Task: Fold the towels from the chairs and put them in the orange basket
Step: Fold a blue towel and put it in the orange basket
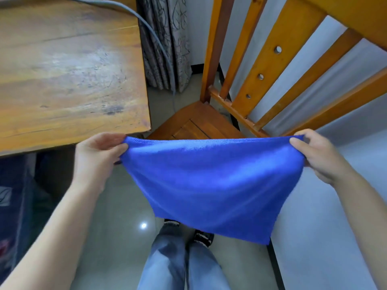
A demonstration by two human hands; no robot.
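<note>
Biggest thing we've got in view is the worn wooden table (62, 70), filling the upper left of the frame. Opposite it, the upper right is taken up by an orange-brown wooden chair (270, 63). Its slatted back stands against a pale wall and one corner of its seat pokes out at centre.

The blue towel (211, 181) is up in the air across the middle of the frame, touching neither the table nor the chair. Its top edge is pulled fairly taut between our two hands and the rest hangs down, with the lower right corner dropping lowest. The bottom edge is a bit blurry, so we honestly can't tell if it's one layer or already doubled over.

Bottom centre, our jeans (173, 264) stand on a shiny grey floor. A patterned curtain (180, 38) hangs at top centre.

Left hand (98, 155) pinches the towel's upper left corner, thumb on the near side. Right hand (320, 158) pinches the upper right corner the same way.

A grey cable (154, 37) runs off the table down past the curtain. One dark shoe (204, 237) peeks out under the towel.
</note>
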